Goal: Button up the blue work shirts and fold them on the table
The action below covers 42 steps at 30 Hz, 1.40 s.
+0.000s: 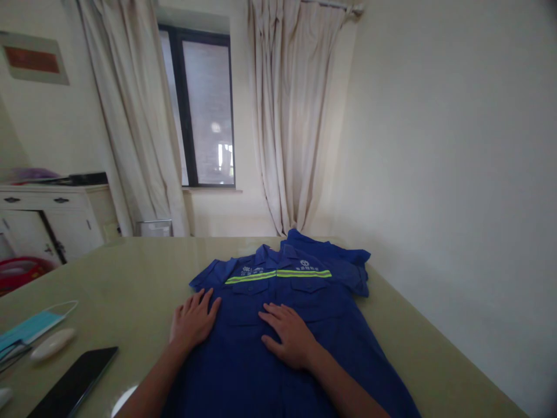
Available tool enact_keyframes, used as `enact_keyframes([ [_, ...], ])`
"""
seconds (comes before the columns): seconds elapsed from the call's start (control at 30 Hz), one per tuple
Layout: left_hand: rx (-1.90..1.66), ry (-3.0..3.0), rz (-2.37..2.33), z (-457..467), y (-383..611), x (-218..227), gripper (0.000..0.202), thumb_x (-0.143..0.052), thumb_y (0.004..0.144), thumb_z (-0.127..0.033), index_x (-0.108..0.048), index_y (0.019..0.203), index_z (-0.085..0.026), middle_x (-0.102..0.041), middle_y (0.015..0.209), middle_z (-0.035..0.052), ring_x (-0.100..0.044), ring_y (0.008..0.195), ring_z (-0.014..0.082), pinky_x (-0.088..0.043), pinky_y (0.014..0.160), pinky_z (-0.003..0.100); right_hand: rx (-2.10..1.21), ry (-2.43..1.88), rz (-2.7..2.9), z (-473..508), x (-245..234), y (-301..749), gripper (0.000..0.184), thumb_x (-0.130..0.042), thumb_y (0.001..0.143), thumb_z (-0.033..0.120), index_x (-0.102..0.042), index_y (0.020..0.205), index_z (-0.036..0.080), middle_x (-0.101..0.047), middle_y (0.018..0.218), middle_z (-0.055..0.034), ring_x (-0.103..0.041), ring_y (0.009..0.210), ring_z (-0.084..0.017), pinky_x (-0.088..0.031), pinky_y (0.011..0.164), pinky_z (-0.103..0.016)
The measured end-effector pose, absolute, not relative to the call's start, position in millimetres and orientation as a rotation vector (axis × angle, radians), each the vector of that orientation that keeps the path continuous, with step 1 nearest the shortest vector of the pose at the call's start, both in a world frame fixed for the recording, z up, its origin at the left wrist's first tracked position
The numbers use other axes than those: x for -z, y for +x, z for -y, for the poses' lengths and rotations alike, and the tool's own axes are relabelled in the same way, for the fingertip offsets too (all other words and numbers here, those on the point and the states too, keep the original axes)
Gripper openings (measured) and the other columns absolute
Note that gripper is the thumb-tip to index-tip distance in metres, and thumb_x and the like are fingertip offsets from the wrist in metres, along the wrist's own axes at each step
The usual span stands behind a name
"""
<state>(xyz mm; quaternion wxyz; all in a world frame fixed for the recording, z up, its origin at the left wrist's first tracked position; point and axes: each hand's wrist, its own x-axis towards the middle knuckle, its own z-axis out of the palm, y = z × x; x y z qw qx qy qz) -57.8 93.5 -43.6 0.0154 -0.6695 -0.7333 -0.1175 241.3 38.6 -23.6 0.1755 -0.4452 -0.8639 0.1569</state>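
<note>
A blue short-sleeved work shirt [243, 354] lies spread front side up on the table, its collar pointing away from me. A yellow-green reflective stripe and white printing cross its chest above two flap pockets. My left hand [194, 318] rests at the shirt's left edge, fingers spread. Flat on the middle of the front lies my right hand [289, 337], fingers apart and nothing in them. Behind the shirt's right shoulder sits another bunched blue garment [326, 247], partly covered by the shirt.
On the pale green table [143, 278], left side, lie a black phone [76, 380], a white computer mouse [53, 345], and a light blue face mask [32, 328] beside dark-framed glasses [13, 351]. A wall [456, 203] runs along the right. A white cabinet [65, 215] stands far left.
</note>
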Motion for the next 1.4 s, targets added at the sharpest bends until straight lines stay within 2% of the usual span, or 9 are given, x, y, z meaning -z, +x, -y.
enact_keyframes([
  [0.13, 0.326, -1.846, 2.262, -98.5, -53.5, 32.0, 0.057, -0.027, 0.100, -0.049, -0.069, 0.118, -0.015, -0.065, 0.124, 0.0176, -0.059, 0.115, 0.0358, -0.040, 0.096, 0.051, -0.463, -1.266, 2.436, -41.3, 24.5, 239.9, 0.058, -0.053, 0.096, 0.052, -0.047, 0.150, 0.032, -0.041, 0.161, -0.0044, -0.037, 0.148, -0.024, -0.021, 0.125, -0.045],
  [0.23, 0.319, -1.794, 2.179, -102.1, -56.5, 31.4, 0.055, -0.024, 0.100, -0.041, -0.072, 0.097, -0.014, -0.068, 0.108, 0.0178, -0.061, 0.107, 0.0350, -0.041, 0.094, 0.050, -0.465, -1.262, 2.421, -41.8, 26.2, 239.5, 0.057, -0.054, 0.096, 0.052, -0.048, 0.149, 0.032, -0.042, 0.160, -0.0046, -0.038, 0.148, -0.024, -0.021, 0.124, -0.045],
  [0.37, 0.378, -2.010, 1.988, -111.5, -64.2, 38.4, 0.053, -0.025, 0.100, -0.038, -0.068, 0.120, -0.016, -0.067, 0.126, 0.0164, -0.056, 0.122, 0.0331, -0.037, 0.106, 0.048, -0.454, -1.265, 2.432, -43.5, 27.3, 236.9, 0.058, -0.053, 0.096, 0.051, -0.047, 0.150, 0.032, -0.041, 0.161, -0.0047, -0.037, 0.148, -0.024, -0.020, 0.125, -0.046],
  [0.5, 0.372, -2.290, 2.042, -134.1, -74.0, 50.8, 0.062, -0.030, 0.098, -0.050, -0.048, 0.149, -0.020, -0.047, 0.157, 0.0087, -0.039, 0.146, 0.0294, -0.029, 0.119, 0.045, -0.427, -1.275, 2.444, -49.7, 29.0, 230.5, 0.058, -0.050, 0.097, 0.052, -0.045, 0.152, 0.033, -0.039, 0.162, -0.0034, -0.036, 0.149, -0.024, -0.019, 0.125, -0.045],
  [0.67, 0.430, -2.221, 2.160, -155.4, -80.1, 58.3, 0.069, -0.034, 0.095, -0.058, -0.047, 0.150, -0.019, -0.041, 0.161, 0.0112, -0.035, 0.149, 0.0335, -0.028, 0.120, 0.052, -0.411, -1.269, 2.436, -63.5, 31.8, 225.5, 0.058, -0.051, 0.097, 0.054, -0.046, 0.151, 0.033, -0.040, 0.161, -0.0028, -0.036, 0.148, -0.024, -0.020, 0.124, -0.045],
  [0.97, 0.653, -2.309, 2.026, -137.8, -78.6, 46.0, 0.055, -0.027, 0.099, -0.048, -0.064, 0.127, -0.018, -0.066, 0.135, 0.0105, -0.059, 0.126, 0.0272, -0.041, 0.113, 0.041, -0.404, -1.240, 2.431, -85.5, 31.1, 220.0, 0.056, -0.053, 0.096, 0.051, -0.050, 0.148, 0.030, -0.045, 0.159, -0.0050, -0.040, 0.146, -0.024, -0.023, 0.123, -0.045],
  [1.1, 0.557, -2.390, 2.041, -123.2, -76.1, 53.9, 0.060, -0.037, 0.095, -0.048, -0.057, 0.139, -0.012, -0.057, 0.148, 0.0136, -0.050, 0.140, 0.0285, -0.034, 0.120, 0.045, -0.352, -1.220, 2.430, -85.8, 35.6, 220.0, 0.056, -0.053, 0.096, 0.050, -0.052, 0.147, 0.027, -0.046, 0.157, -0.0063, -0.041, 0.145, -0.024, -0.025, 0.123, -0.044],
  [1.27, 0.290, -2.390, 2.027, -79.7, -63.4, 53.8, 0.060, -0.031, 0.098, -0.034, -0.047, 0.149, -0.006, -0.037, 0.162, 0.0172, -0.037, 0.149, 0.0311, -0.031, 0.122, 0.049, -0.118, -1.221, 2.232, -79.3, 37.7, 221.0, 0.042, -0.058, 0.094, 0.040, -0.065, 0.131, 0.023, -0.066, 0.137, -0.0077, -0.058, 0.127, -0.024, -0.041, 0.110, -0.037],
  [1.4, 0.368, -2.512, 1.828, -15.8, -48.4, 56.3, 0.057, -0.039, 0.099, -0.034, -0.043, 0.153, -0.019, -0.035, 0.164, 0.0100, -0.036, 0.149, 0.0295, -0.028, 0.124, 0.052, 0.005, -1.286, 1.987, -70.4, 32.7, 225.9, 0.032, -0.041, 0.101, 0.026, -0.068, 0.116, 0.018, -0.071, 0.113, -0.0125, -0.061, 0.109, -0.027, -0.045, 0.100, -0.042],
])
